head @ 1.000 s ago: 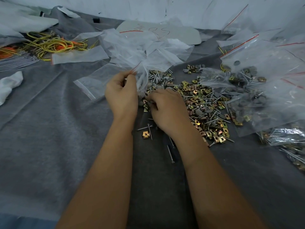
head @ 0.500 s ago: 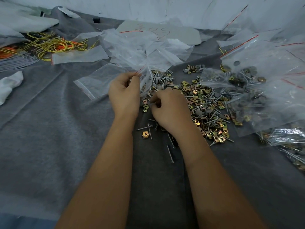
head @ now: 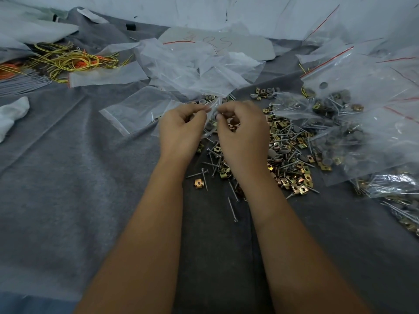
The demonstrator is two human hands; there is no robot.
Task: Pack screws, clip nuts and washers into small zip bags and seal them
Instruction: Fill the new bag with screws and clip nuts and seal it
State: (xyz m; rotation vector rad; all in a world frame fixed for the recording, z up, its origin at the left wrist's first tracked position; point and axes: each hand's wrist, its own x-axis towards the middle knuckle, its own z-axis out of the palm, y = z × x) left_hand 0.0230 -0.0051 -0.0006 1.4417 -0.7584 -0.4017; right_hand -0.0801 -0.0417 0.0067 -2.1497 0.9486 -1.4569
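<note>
Your left hand (head: 181, 128) and your right hand (head: 242, 134) meet in the middle of the grey worktop (head: 68, 177). Both pinch the top edge of one small zip bag (head: 212, 109), thumb against fingers. It looks like you are opening the bag's mouth to fill it, or pressing it closed; I cannot tell which. I cannot see what is inside. The loose pile of screws, clip nuts and washers (head: 288, 150) lies just to the right of your hands. More empty bags (head: 136, 107) lie to the left. If the bag is empty, next you need to hold its mouth wide and drop parts in.
</note>
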